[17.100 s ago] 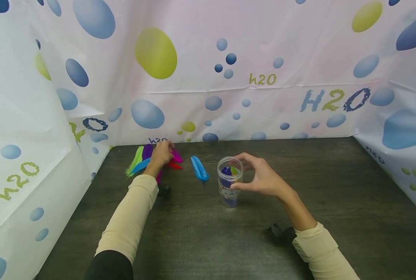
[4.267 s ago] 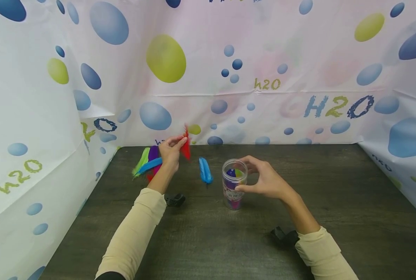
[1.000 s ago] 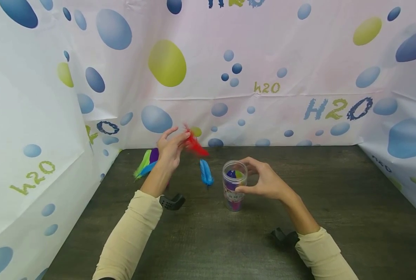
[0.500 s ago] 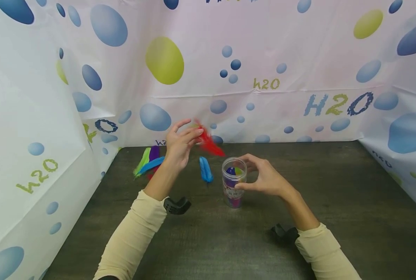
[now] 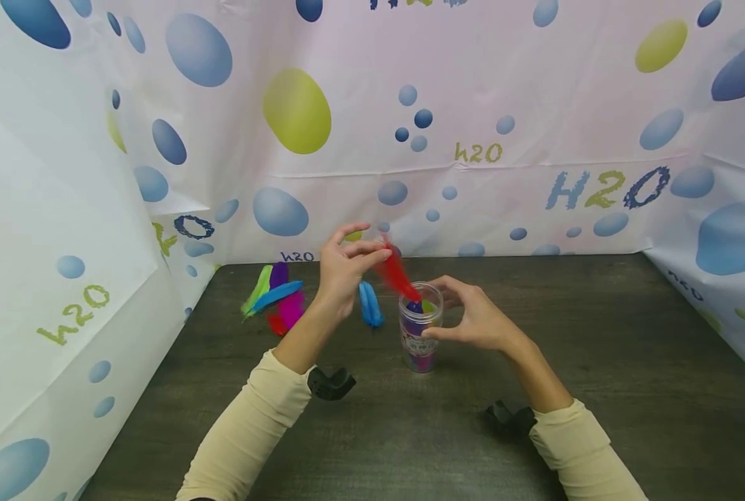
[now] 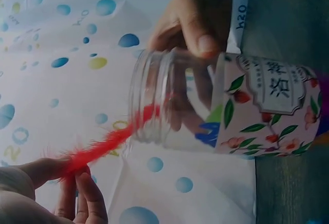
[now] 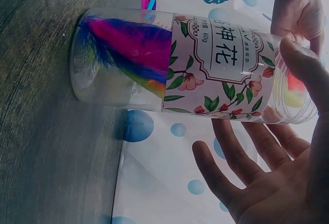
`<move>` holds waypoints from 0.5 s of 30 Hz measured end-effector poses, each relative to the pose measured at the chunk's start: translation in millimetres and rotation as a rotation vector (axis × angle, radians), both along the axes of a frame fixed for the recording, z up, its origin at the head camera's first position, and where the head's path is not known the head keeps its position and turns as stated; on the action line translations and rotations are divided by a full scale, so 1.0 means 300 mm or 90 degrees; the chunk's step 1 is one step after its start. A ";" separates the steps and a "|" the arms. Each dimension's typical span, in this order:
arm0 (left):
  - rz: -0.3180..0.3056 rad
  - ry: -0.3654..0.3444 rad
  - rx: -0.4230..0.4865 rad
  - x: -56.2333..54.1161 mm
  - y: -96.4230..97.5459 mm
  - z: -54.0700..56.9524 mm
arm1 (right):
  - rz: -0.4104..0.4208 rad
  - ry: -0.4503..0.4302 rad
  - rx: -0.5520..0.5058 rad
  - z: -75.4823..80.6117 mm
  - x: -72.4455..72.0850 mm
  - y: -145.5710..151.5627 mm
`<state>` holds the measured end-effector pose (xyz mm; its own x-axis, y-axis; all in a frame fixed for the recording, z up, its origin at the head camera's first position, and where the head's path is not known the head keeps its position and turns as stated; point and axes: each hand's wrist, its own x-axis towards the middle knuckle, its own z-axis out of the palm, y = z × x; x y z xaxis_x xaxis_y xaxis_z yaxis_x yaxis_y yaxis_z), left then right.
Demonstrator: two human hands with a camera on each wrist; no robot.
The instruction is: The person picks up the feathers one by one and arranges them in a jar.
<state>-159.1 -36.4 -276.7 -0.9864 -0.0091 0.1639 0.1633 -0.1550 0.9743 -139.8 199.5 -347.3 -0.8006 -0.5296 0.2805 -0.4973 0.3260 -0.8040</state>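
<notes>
My left hand (image 5: 342, 275) pinches a red feather (image 5: 396, 275) between thumb and fingertips, above the jar's left side. The feather slants down, and in the left wrist view its lower end (image 6: 149, 113) is inside the jar's mouth. The clear jar (image 5: 419, 344) stands upright on the table, lidless, with a flowered label (image 7: 218, 67). My right hand (image 5: 475, 316) holds it near the top, thumb on the near side and fingers behind. Inside the jar, feathers (image 7: 133, 54) in magenta, blue, green and orange show below the label.
Left on the dark table (image 5: 410, 438) lies a pile of feathers: green (image 5: 258, 287), purple (image 5: 279, 273), blue (image 5: 275, 296), magenta (image 5: 293, 308) and red (image 5: 276, 324). A blue feather bundle (image 5: 370, 305) lies between pile and jar. A printed sheet (image 5: 360, 139) rises behind the table.
My left hand has carried the red feather right and down from beside the pile, and its end has entered the jar's mouth. My right hand and the jar have stayed put.
</notes>
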 end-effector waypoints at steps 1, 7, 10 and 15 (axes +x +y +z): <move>-0.008 0.010 -0.009 0.005 0.005 -0.003 | 0.001 0.001 0.000 -0.001 0.000 0.000; -0.036 0.036 -0.075 0.032 0.027 -0.021 | 0.010 0.018 -0.003 -0.007 -0.001 0.001; -0.036 0.034 -0.108 0.041 0.033 -0.030 | 0.013 0.024 -0.004 -0.008 -0.003 -0.001; -0.035 0.043 -0.136 0.050 0.042 -0.044 | 0.017 0.029 -0.007 -0.007 -0.004 -0.001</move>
